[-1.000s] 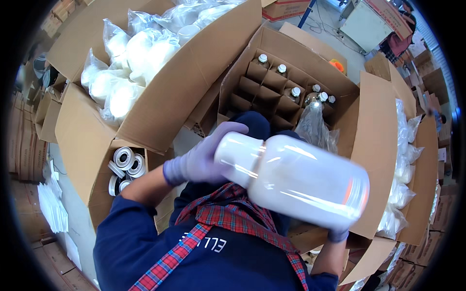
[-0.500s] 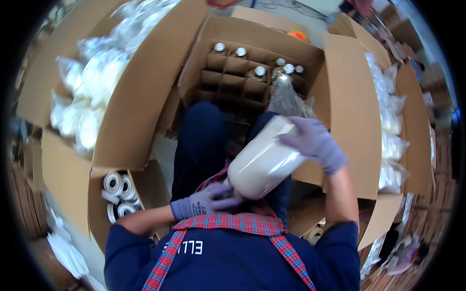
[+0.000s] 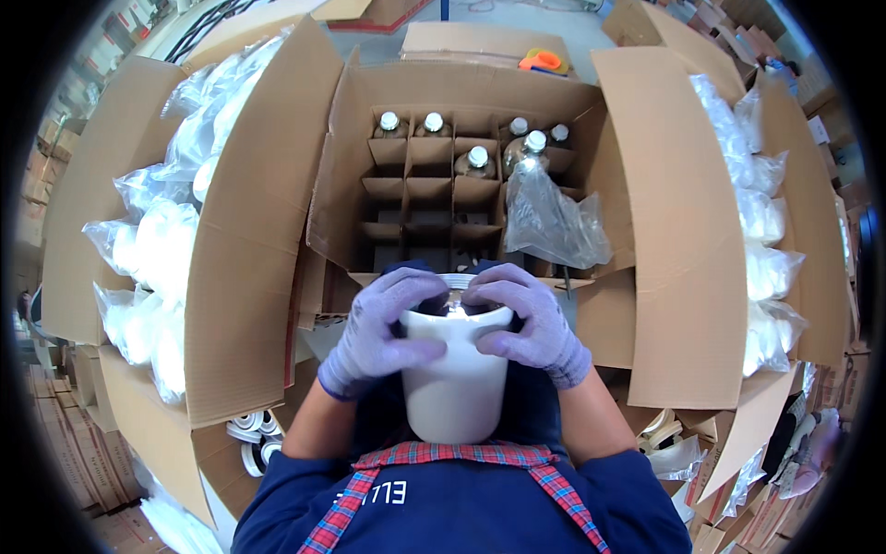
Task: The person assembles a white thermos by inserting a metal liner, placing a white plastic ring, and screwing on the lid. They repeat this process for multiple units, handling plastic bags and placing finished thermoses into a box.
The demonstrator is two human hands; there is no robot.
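- While both gloved hands close around it, I see the white bottle (image 3: pixel 457 374) upright against my lap, its open mouth up, just short of the divided carton (image 3: pixel 461 198).
- My left hand (image 3: pixel 383 328) wraps the bottle's left side, fingers curled over the rim and thumb pressed across the wall.
- My right hand (image 3: pixel 526 319) grips the other side the same way, fingertips meeting the left ones at the mouth.
- Capped bottles (image 3: pixel 477 159) fill the carton's far cells; the nearer cells stand bare.
- A crumpled clear plastic bag (image 3: pixel 549 222) lies over the carton's right cells.
- Bagged white bottles (image 3: pixel 152 249) fill the open box to my left.
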